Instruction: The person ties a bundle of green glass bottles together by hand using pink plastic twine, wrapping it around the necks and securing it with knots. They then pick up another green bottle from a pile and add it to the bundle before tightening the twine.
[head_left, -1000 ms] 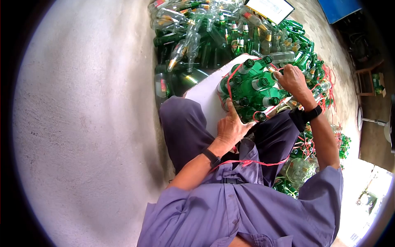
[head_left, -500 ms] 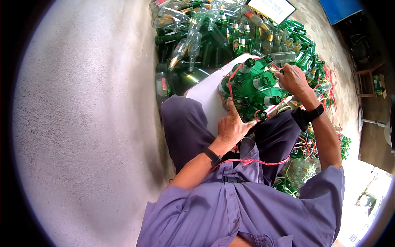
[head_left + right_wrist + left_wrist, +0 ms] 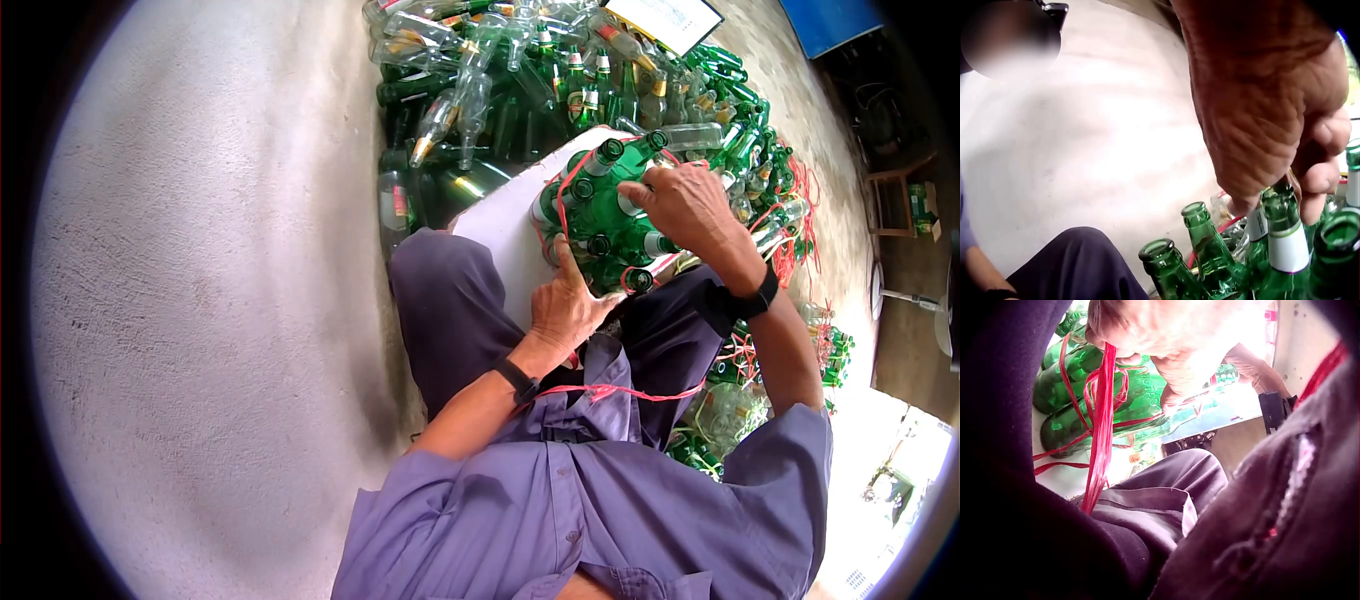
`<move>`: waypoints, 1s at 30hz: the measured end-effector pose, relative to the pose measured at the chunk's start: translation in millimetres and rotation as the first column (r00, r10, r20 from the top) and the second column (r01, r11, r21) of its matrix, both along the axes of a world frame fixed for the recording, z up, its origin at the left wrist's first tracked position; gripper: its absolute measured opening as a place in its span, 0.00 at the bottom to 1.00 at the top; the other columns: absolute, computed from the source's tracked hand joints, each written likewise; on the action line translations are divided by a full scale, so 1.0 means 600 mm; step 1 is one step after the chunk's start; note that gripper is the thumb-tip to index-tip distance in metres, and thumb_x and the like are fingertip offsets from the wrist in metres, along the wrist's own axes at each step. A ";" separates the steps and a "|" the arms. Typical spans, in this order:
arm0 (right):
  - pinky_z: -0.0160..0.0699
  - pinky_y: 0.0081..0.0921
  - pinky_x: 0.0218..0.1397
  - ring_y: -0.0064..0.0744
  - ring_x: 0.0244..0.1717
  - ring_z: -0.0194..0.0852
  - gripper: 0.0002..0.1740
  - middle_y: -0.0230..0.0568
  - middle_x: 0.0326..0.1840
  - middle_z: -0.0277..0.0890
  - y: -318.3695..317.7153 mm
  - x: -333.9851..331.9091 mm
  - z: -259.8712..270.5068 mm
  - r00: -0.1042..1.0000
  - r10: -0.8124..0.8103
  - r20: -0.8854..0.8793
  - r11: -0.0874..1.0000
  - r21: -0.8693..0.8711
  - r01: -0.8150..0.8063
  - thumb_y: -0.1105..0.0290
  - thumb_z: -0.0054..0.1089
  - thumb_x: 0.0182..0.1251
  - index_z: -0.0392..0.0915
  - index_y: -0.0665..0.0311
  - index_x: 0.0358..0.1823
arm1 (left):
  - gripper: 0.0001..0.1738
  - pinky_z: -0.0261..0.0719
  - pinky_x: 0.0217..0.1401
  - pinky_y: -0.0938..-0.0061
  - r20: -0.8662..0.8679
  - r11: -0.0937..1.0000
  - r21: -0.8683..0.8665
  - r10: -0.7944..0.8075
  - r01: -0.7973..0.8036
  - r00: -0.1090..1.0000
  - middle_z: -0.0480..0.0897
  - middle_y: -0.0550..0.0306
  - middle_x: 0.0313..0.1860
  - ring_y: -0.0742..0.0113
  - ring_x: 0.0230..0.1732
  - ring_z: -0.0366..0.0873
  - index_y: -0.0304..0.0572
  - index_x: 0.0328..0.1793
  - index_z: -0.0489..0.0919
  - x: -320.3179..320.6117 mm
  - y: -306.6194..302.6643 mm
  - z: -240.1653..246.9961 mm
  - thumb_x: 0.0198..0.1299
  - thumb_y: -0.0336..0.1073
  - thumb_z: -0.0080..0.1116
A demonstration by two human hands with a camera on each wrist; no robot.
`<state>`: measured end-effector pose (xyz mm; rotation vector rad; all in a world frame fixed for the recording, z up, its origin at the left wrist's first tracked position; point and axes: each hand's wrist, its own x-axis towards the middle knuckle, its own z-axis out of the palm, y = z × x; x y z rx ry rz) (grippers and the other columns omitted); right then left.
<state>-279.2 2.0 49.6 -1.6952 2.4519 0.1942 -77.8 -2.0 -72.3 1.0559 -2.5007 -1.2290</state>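
Note:
A bundle of green glass bottles (image 3: 615, 205) stands upright on a white board (image 3: 495, 235) before the person's knees, with red plastic twine (image 3: 563, 205) looped around it. On its near side the left hand (image 3: 572, 310) lies with the index finger stretched along the bottles. The left wrist view shows red twine (image 3: 1104, 412) running down out of that hand's curled fingers. Over the bundle's right part, the right hand (image 3: 700, 215) grips the neck of a white-collared green bottle (image 3: 1288, 247); its fingers cover the bottle's mouth in the head view.
Loose green and clear bottles (image 3: 470, 100) pile up beyond the board. A pale wall (image 3: 200, 300) rises on the left. More tied bottles (image 3: 735, 365) lie beside the right knee. A framed sheet (image 3: 670, 22) rests at the back of the pile.
The right hand has moved left from a bottle at the bundle's right edge to one further in. The left hand has stayed in place.

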 end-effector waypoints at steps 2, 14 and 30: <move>0.72 0.50 0.33 0.58 0.27 0.77 0.27 0.55 0.24 0.75 0.005 -0.009 -0.031 0.997 0.040 0.069 0.999 -0.034 -0.038 0.49 0.59 0.67 0.78 0.68 0.24 | 0.71 0.81 0.27 0.54 -0.091 0.992 -0.109 0.048 -0.058 0.995 0.82 0.38 0.26 0.39 0.26 0.83 0.17 0.75 0.41 -0.001 0.003 -0.007 0.45 0.63 0.73; 0.75 0.45 0.33 0.55 0.29 0.78 0.06 0.55 0.22 0.76 0.010 -0.036 -0.050 0.971 0.229 -0.064 0.964 -0.121 -0.235 0.74 0.60 0.49 0.77 0.69 0.20 | 0.71 0.81 0.28 0.50 -0.038 0.999 -0.049 0.017 -0.019 0.999 0.83 0.32 0.36 0.36 0.27 0.82 0.19 0.76 0.36 -0.001 0.000 -0.008 0.51 0.69 0.66; 0.75 0.45 0.32 0.53 0.30 0.80 0.04 0.54 0.24 0.77 0.014 -0.032 -0.040 0.983 0.177 -0.054 0.976 -0.120 -0.183 0.74 0.59 0.48 0.78 0.67 0.20 | 0.70 0.81 0.25 0.55 0.021 0.998 -0.046 0.034 -0.033 0.999 0.82 0.40 0.26 0.40 0.25 0.83 0.20 0.74 0.42 -0.007 0.004 -0.005 0.47 0.70 0.68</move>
